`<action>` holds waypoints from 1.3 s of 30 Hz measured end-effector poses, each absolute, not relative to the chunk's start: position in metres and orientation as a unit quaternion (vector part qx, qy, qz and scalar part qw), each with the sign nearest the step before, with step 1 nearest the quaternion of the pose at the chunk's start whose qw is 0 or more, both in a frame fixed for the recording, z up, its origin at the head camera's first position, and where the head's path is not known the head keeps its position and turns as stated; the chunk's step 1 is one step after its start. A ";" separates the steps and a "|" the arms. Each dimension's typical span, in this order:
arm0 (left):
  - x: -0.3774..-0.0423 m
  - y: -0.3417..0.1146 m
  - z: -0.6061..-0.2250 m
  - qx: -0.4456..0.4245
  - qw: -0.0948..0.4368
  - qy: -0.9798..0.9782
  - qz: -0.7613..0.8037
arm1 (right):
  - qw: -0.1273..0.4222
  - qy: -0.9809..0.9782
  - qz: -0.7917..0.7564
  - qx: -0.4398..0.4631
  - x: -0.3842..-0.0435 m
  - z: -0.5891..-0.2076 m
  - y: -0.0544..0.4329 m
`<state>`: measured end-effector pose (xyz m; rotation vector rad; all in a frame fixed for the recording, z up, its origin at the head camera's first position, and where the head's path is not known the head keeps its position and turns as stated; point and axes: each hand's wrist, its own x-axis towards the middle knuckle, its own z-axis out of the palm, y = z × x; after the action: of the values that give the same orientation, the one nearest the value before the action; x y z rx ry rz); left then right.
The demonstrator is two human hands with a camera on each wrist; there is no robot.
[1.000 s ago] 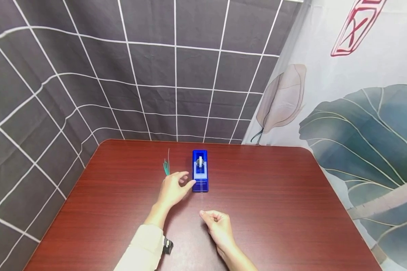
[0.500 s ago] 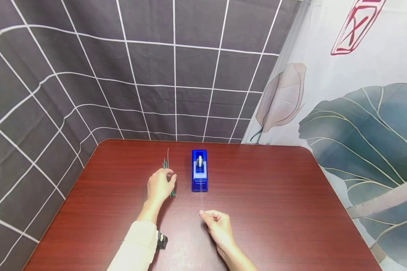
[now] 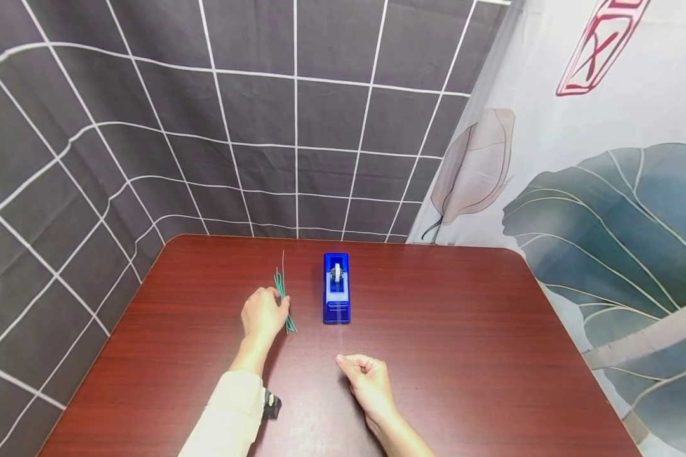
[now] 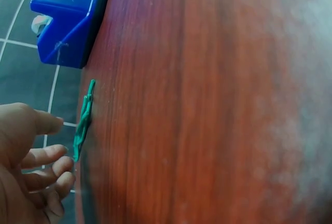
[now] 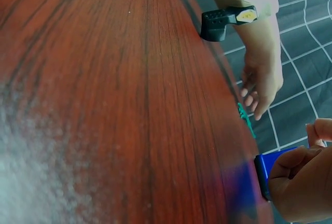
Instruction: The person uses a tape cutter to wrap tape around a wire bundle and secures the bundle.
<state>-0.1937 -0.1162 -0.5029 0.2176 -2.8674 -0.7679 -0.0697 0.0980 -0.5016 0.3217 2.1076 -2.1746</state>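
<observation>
A blue tape dispenser (image 3: pixel 329 313) with a small roll stands near the middle of the table. From its front end a clear strip of tape (image 3: pixel 340 336) stretches toward the person. My right hand (image 3: pixel 371 386) pinches the end of that strip between thumb and bent fingers. To the left of the dispenser lies a loose bundle of thin green wires (image 3: pixel 289 324), also visible in the left wrist view as green strands (image 4: pixel 84 123). My left hand (image 3: pixel 262 315) hovers at the bundle's left side, thumb and fingers spread apart, with nothing held between them.
The reddish-brown table (image 3: pixel 463 343) has rounded far corners. Behind it hangs a grey curtain (image 3: pixel 251 108) with white grid lines; a white curtain with leaf prints (image 3: pixel 606 241) hangs on the right. A black wrist device (image 3: pixel 272 405) sits at the left cuff.
My left hand has left the dispenser's front edge and moved left to the green wires, then slightly farther left, uncovering more of them. My right hand stays put with the tape.
</observation>
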 end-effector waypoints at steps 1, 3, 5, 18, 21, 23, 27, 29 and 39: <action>-0.194 -0.116 -0.503 0.075 0.079 -0.961 -0.256 | 0.048 0.691 -0.713 0.105 -0.070 -0.502 0.098; -0.194 -0.116 -0.503 0.077 0.073 -0.962 -0.250 | 0.047 0.691 -0.713 0.105 -0.070 -0.502 0.098; -0.193 -0.116 -0.502 0.080 0.066 -0.964 -0.245 | 0.047 0.690 -0.714 0.106 -0.070 -0.502 0.098; -0.193 -0.114 -0.501 0.091 0.040 -0.969 -0.228 | 0.053 0.690 -0.714 0.108 -0.069 -0.503 0.097; -0.193 -0.114 -0.499 0.092 0.037 -0.968 -0.232 | 0.053 0.692 -0.712 0.109 -0.069 -0.503 0.097; -0.193 -0.113 -0.498 0.097 0.035 -0.967 -0.234 | 0.051 0.693 -0.710 0.109 -0.069 -0.503 0.097; -0.194 -0.113 -0.498 0.106 0.040 -0.968 -0.224 | 0.050 0.693 -0.711 0.110 -0.070 -0.504 0.096; -0.194 -0.113 -0.498 0.107 0.045 -0.970 -0.215 | 0.051 0.692 -0.711 0.110 -0.070 -0.505 0.096; -0.198 -0.110 -0.494 0.098 0.003 -0.978 -0.182 | 0.054 0.693 -0.711 0.109 -0.070 -0.506 0.097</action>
<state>-0.1980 -0.1103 -0.4941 0.3058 -3.0673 -0.5718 -0.0701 0.0966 -0.5058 0.3300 2.1043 -2.1597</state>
